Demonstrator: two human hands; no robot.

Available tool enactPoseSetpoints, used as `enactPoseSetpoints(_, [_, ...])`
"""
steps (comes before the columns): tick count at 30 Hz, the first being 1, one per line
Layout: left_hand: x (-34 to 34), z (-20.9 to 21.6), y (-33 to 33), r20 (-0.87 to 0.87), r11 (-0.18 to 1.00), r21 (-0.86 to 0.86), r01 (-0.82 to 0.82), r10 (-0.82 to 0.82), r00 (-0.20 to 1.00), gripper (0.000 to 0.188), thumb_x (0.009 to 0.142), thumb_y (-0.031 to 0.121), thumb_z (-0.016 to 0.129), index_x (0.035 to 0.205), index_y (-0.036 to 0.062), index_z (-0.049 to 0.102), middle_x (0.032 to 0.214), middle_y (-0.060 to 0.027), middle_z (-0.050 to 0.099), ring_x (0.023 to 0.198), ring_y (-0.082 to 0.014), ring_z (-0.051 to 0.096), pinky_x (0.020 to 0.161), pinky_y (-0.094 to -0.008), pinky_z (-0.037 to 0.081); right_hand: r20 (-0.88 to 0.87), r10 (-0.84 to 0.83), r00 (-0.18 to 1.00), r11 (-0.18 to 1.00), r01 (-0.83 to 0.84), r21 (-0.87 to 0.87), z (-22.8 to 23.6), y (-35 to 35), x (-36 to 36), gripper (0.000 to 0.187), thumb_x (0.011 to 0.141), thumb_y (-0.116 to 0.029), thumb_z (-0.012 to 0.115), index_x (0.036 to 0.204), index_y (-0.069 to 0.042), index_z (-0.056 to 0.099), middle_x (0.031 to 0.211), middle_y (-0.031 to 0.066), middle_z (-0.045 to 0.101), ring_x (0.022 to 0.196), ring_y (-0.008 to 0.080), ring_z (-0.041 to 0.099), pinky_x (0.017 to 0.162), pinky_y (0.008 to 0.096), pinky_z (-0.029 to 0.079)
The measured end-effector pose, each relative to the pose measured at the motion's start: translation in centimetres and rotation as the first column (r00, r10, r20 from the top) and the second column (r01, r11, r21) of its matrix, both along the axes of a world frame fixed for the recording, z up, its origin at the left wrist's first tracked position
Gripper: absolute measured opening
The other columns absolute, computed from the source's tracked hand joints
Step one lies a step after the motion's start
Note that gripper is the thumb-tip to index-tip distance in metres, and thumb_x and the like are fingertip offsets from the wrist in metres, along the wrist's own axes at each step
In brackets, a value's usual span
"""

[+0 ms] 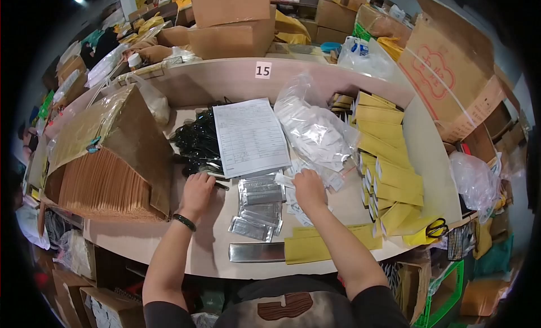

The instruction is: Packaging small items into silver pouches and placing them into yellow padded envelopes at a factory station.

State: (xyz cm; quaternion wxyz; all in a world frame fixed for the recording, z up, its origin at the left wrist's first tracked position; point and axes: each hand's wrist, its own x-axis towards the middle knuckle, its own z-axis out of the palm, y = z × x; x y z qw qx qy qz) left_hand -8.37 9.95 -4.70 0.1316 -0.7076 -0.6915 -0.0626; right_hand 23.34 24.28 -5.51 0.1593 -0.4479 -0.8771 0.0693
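While both forearms are stretched forward, a white packet (284, 181) is pinched by the right hand (310, 190), its long axis pointed leftward from the grip. Nearer the body, silver packets (260, 197) are spread. Beside the left hand (198, 192), a black item (223, 187) is pointed rightward; whether it is gripped cannot be told.

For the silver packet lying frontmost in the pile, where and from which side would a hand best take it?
Likely pinch the frontmost silver packet by its left short end, coming from the person's left: it lies nearly flat, that end juts clear of the pile, and its right end meets other packets.
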Motion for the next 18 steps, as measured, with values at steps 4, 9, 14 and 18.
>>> enactPoseSetpoints(4, [-0.7,0.1,0.5,0.009,0.99,0.101,0.101,-0.103,0.995,0.009,0.08,0.011,0.059,0.09,0.0104,0.058,0.094,-0.0092,0.058,0.095,-0.0255,0.059,0.085,-0.0378,0.047,-0.164,0.103,0.981,0.995,-0.103,0.009,-0.9,-0.7,3.2,0.017,0.087,-0.019,0.067,0.086,-0.002,0.067,0.098,0.0132,0.06,0.097,0.036,0.059,0.084,0.0447,0.05])
enactPoseSetpoints(9, [-1.4,0.1,0.4,0.223,0.99,0.135,-0.035,0.004,0.975,0.012,0.08,0.006,0.06,0.091,0.0088,0.059,0.092,-0.0108,0.059,0.094,-0.0325,0.06,0.083,-0.0441,0.049,-0.452,0.066,0.89,0.998,-0.055,0.038,3.9,-2.8,3.5,0.007,0.084,-0.006,0.069,0.089,-0.001,0.068,0.099,0.0131,0.062,0.092,0.0315,0.062,0.077,0.037,0.05])
enactPoseSetpoints(14, [-1.9,0.7,-0.3,0.265,1.0,-0.011,-0.011,0.014,0.964,0.01,0.08,0.009,0.062,0.089,0.0072,0.057,0.091,-0.0135,0.059,0.09,-0.0347,0.059,0.078,-0.0459,0.049,-0.536,0.009,0.844,0.771,-0.347,-0.533,6.0,-9.3,-0.9,0.009,0.085,-0.004,0.068,0.093,-0.001,0.067,0.105,0.0131,0.065,0.091,0.0264,0.063,0.081,0.0333,0.05])
enactPoseSetpoints(18, [0.9,1.8,-1.5,0.356,0.996,-0.059,-0.067,0.083,0.931,0.011,0.083,0.006,0.063,0.091,0.007,0.056,0.089,-0.0139,0.059,0.085,-0.0349,0.061,0.072,-0.0445,0.049,-0.305,0.355,0.883,0.878,-0.428,-0.216,1.2,-12.5,-3.0,0.025,0.081,-0.011,0.074,0.103,-0.005,0.065,0.098,0.0155,0.063,0.096,0.0338,0.062,0.081,0.0412,0.051])
